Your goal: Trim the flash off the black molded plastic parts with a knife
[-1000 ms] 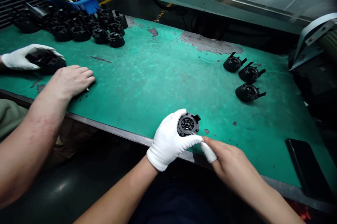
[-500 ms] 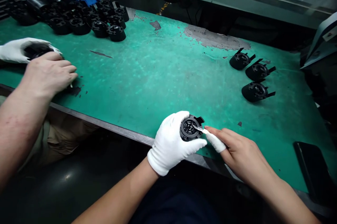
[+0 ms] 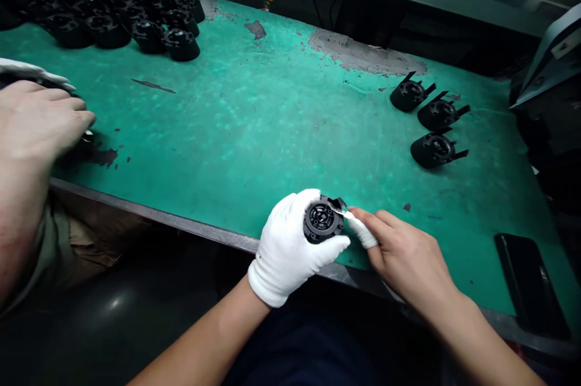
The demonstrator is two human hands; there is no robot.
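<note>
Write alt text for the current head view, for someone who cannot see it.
A white-gloved left hand holds a round black part as the right hand holds a slim tool to it. On the green table, three black housings stand right, others far left.

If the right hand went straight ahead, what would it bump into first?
Probably the round black part in the gloved left hand. The right hand points its small tool there; whether they touch is unclear.
</note>
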